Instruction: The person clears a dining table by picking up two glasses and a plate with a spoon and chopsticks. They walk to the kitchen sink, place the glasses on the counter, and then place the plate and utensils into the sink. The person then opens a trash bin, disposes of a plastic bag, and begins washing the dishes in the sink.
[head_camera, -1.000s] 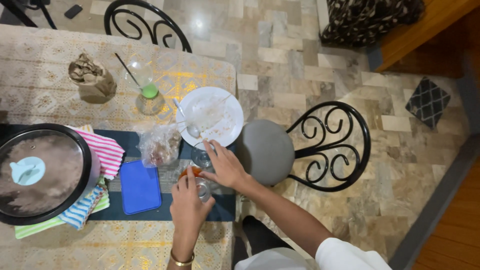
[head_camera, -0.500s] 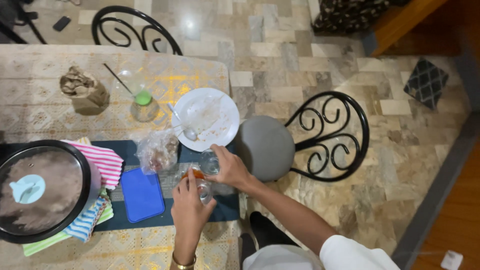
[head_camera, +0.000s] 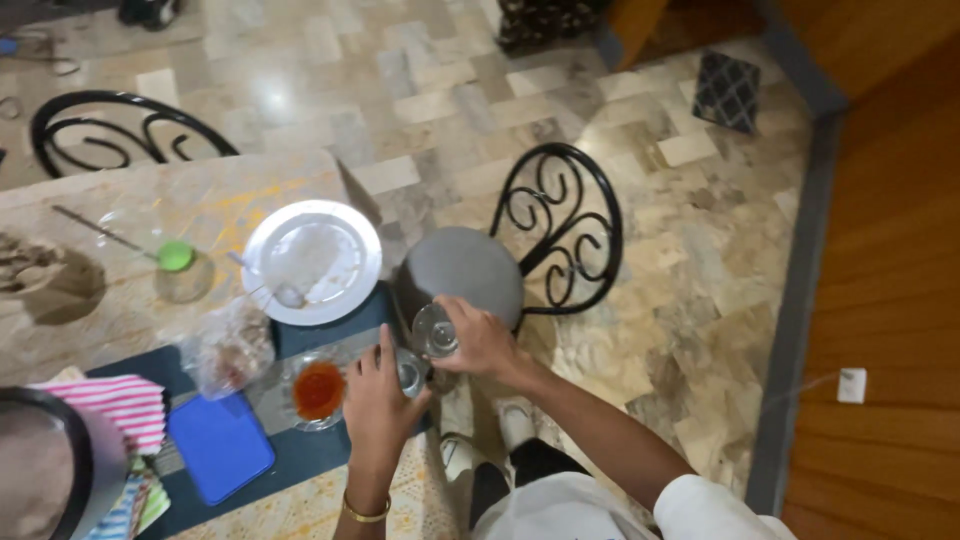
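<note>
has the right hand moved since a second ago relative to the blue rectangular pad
Yes. The right hand was close above the blue rectangular pad; now it is farther right, past the table edge, holding a clear glass lid.

Warm indoor light, floor glare, slight blur

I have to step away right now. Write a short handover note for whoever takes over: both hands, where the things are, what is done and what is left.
Left hand: grips a small clear jar at the table edge.
Right hand: holds the clear round lid just above and beside the jar, tilted.
Nearby: glass dish of red sauce on the dark mat, white plate with a spoon behind it, blue pad to the left.
Done: lid is off the jar.
Left: lid not set down; jar not put down.
</note>
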